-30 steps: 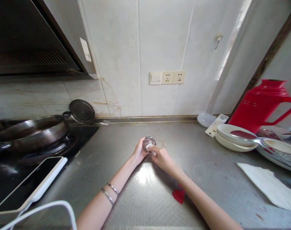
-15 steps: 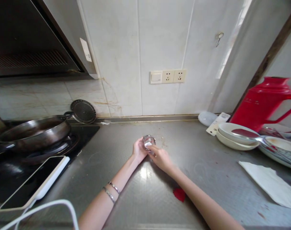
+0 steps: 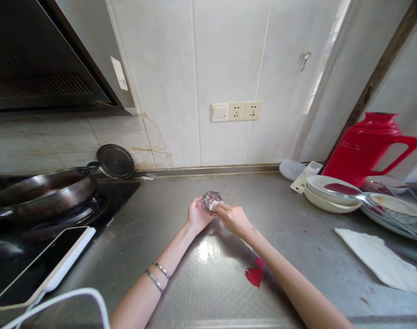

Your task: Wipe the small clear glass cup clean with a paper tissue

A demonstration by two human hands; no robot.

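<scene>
My left hand (image 3: 198, 216) is wrapped round a small clear glass dish (image 3: 206, 201), tilted so that its opening faces me. Pinched in the fingers of my right hand (image 3: 234, 220) is a small piece of white tissue (image 3: 214, 204), pushed against the inside of the glass. The fingertips of both hands are partly hidden by the glass and by each other. On the steel counter beside my right forearm lies a torn red scrap (image 3: 254, 273).
At the left, a frying pan (image 3: 44, 194) sits on the black stove, with a phone (image 3: 44, 269) and white cable in front. To the right stand a red thermos (image 3: 366, 148), stacked bowls (image 3: 327, 201), plates and a white paper sheet (image 3: 380, 260).
My right hand has shifted slightly, and the tissue now sits nearer the glass's right rim. More of the red scrap shows beside my forearm. The whole view has moved a little.
</scene>
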